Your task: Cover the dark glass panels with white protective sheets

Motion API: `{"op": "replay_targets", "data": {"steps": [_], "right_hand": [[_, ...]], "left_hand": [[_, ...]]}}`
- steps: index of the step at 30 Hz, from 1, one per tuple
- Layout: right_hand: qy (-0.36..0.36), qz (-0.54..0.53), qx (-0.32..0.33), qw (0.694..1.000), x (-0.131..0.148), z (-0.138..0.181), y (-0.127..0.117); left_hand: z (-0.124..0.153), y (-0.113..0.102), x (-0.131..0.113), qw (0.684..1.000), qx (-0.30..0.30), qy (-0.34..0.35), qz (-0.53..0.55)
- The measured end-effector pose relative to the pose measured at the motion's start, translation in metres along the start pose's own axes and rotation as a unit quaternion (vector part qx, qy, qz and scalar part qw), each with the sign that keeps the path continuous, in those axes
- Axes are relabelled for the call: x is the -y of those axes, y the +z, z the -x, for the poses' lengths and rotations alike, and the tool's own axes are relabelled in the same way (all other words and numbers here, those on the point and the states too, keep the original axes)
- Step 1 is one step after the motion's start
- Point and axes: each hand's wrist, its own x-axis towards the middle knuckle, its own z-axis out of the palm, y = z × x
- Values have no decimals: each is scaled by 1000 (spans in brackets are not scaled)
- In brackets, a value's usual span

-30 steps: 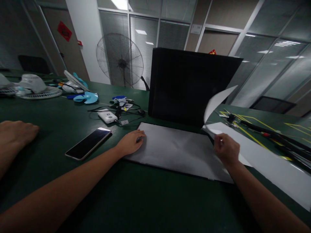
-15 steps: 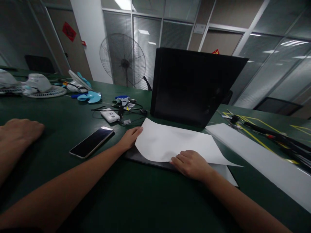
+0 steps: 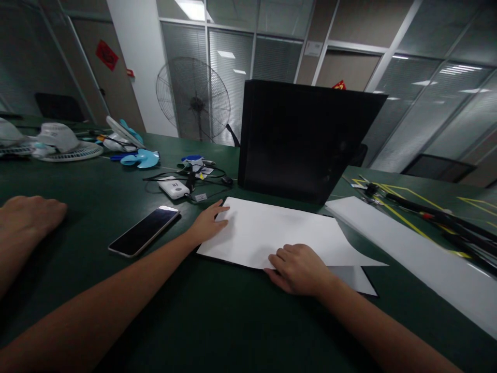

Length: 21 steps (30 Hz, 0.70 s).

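Observation:
A white sheet of paper (image 3: 248, 228) lies on a thin dark flat board, whose black rim shows along its front edge. Its right corner curls up above a second white surface (image 3: 353, 277). My left hand (image 3: 209, 221) rests at the paper's left edge, fingers and thumb spread apart. At the front edge, my right hand (image 3: 297, 267) is closed, its bent fingers on top of the paper and its thumb just below the edge. A phone (image 3: 144, 231) with a dark screen lies left of the board, near my left forearm.
A large black box-like object (image 3: 291, 140) stands behind the paper. Another person's hand (image 3: 33, 215) rests at the left. A white power bank (image 3: 173, 187) with cables, blue fan blades (image 3: 140, 158), a long white panel (image 3: 411, 259) and black rods (image 3: 438, 215) also occupy the green table.
The paper's raised left side has come down flat over the dark board. My left hand has let go of its edge and spread its fingers. My right hand has shifted slightly toward me.

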Motion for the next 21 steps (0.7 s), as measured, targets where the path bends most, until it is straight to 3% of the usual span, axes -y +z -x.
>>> {"op": "replay_targets", "data": {"steps": [4, 9, 12, 16, 21], "right_hand": [[27, -36, 18, 999, 2, 0, -5], [83, -119, 12, 989, -1, 2, -10], [167, -189, -23, 967, -25, 4, -1], [363, -232, -94, 897, -94, 24, 25], [595, -135, -145, 779, -181, 97, 47]], "left_hand": [[4, 4, 0, 984, 64, 68, -154], [5, 2, -4, 972, 82, 78, -204], [5, 1, -7, 971, 83, 73, -210], [6, 1, -10, 970, 86, 65, -220], [6, 1, -9, 973, 95, 69, -200]]}}
